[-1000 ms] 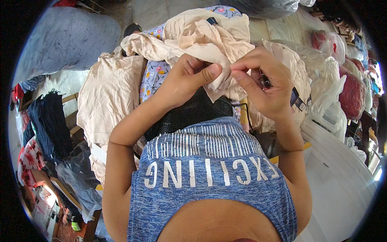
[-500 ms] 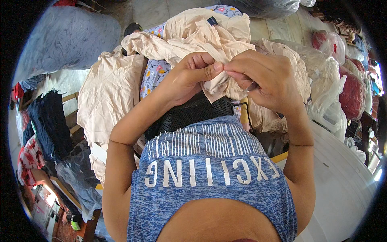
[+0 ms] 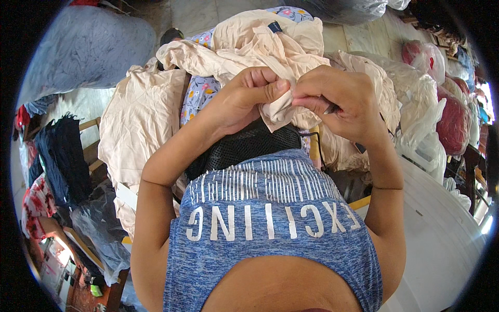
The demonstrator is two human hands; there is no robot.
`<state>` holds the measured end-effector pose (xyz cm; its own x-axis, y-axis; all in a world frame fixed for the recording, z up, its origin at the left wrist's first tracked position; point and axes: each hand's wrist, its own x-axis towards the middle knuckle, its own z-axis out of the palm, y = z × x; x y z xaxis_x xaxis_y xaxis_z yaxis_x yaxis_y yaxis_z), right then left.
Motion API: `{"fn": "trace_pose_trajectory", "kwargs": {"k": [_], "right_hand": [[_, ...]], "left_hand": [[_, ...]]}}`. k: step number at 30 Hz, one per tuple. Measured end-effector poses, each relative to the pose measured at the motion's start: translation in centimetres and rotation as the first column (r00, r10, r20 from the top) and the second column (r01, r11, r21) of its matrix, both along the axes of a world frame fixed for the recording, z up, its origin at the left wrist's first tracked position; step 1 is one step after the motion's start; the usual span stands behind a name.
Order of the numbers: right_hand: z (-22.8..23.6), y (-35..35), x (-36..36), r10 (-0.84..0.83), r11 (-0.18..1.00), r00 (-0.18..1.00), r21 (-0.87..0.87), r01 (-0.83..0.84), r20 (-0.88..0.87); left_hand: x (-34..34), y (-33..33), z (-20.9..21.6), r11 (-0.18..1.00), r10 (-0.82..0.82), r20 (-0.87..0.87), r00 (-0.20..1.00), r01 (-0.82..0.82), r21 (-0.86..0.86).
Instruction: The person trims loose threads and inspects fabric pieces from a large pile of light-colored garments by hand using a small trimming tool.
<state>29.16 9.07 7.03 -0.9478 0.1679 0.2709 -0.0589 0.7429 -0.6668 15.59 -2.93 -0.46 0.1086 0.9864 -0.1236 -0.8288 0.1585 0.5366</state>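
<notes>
The right hand (image 3: 349,99) has edged from the left hand (image 3: 240,104), both pinching cream cloth (image 3: 265,54) between them.

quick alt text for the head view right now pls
A person's left hand and right hand pinch cream cloth between them; a small object in the right palm is unclear. More cream fabric lies to the left, plastic bags to the right.

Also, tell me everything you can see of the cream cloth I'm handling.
The cream cloth looks thin and soft, wrinkled and bunched, with a small dark patch toward its far side. It lies partly over floral fabric, a pointed corner hanging near black mesh. Your left hand pinches it; your right hand meets its edge, grip unclear.
</notes>
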Motion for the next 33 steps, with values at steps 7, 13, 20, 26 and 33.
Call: {"fn": "trace_pose_trajectory", "kwargs": {"k": [7, 13, 20, 26, 33], "right_hand": [[-0.4, -0.2, 0.3, 0.000, 0.998, 0.997, -0.069, 0.004, 0.071], [0.0, -0.5, 0.1, -0.075, 0.989, 0.995, -0.125, 0.083, 0.065], [-0.6, -0.4, 0.4, -0.021, 0.987, 1.000, -0.156, 0.022, 0.009], [-0.9, -0.6, 0.7, -0.032, 0.984, 0.998, -0.172, 0.040, 0.049], [1.2, 0.1, 1.1, -0.070, 0.998, 0.987, 0.016, 0.068, 0.147]], "left_hand": [[0.1, 0.0, 0.4, 1.000, 0.004, 0.005, 1.000, -0.004, -0.005], [0.0, 0.0, -0.1, 0.999, 0.031, 0.000, 1.000, -0.031, -0.028], [0.1, 0.1, 0.3, 1.000, 0.011, -0.018, 1.000, -0.012, -0.003], [0.2, 0.1, 0.2, 1.000, 0.008, -0.018, 1.000, -0.008, 0.003], [0.2, 0.1, 0.3, 0.999, 0.020, -0.005, 1.000, -0.020, -0.029]]}}
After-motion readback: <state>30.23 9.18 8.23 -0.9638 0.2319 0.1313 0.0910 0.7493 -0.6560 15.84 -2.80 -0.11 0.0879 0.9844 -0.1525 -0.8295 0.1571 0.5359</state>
